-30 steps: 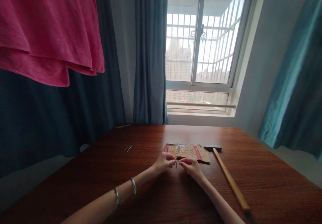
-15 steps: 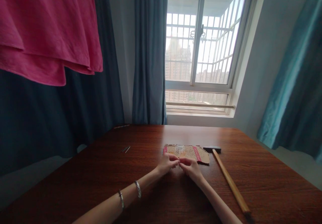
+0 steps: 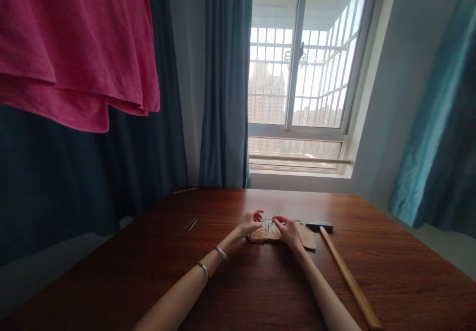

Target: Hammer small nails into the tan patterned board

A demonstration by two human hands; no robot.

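Note:
A flat patterned piece of cardboard (image 3: 307, 239) with a notched right end lies on the table beneath my hands. Several thin nails (image 3: 267, 226) stand upright around its middle. At its left end, my left hand (image 3: 248, 224) is held with curled fingers, a gap showing between thumb and forefinger and nothing visible in it. My right hand (image 3: 288, 229) pinches a small thin piece, apparently a nail (image 3: 274, 216), with its tip just above the cardboard. My hands are apart and cover parts of the cardboard.
A hammer (image 3: 347, 274) with a wooden handle lies to the right, its dark head near the cardboard. A few thin metal pins (image 3: 192, 225) rest on the brown table (image 3: 148, 276) at left. A pink cloth (image 3: 78, 53) hangs at upper left, with curtains and a window behind.
My hands have come apart and moved forward from the cardboard's near edge to above it. My right hand has raised the small thin piece. The view has shifted slightly.

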